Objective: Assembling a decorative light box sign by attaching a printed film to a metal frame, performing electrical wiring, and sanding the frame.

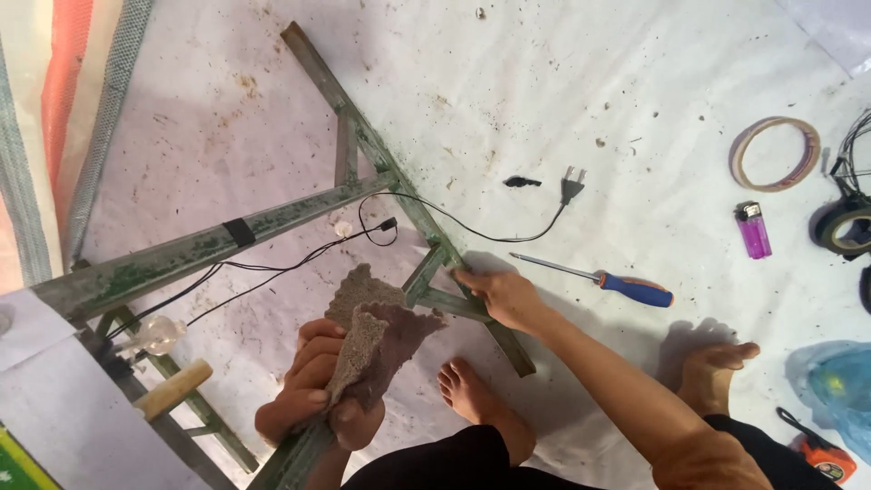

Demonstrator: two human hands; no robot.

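On white sheet [562, 109], purple lighter [753, 229]

Left hand [313, 381] gripping brown rag [374, 336] against green metal frame [272, 222], right hand [504, 295] on a frame bar — screwdriver [603, 279], plug [570, 184], purple lighter [753, 229], tape ring [776, 152] on white sheet [508, 82] — bare feet below.

Grey-green, paint-worn frame [272, 218] on a white, rust-speckled sheet [508, 82], strung with black cable [263, 268]. Brown-grey rag [376, 336]; blue-and-orange screwdriver [626, 286]; purple lighter [753, 229]; tan tape ring [776, 152]. Orange, white and grey striped tarp [63, 100]; blue bag [839, 386].
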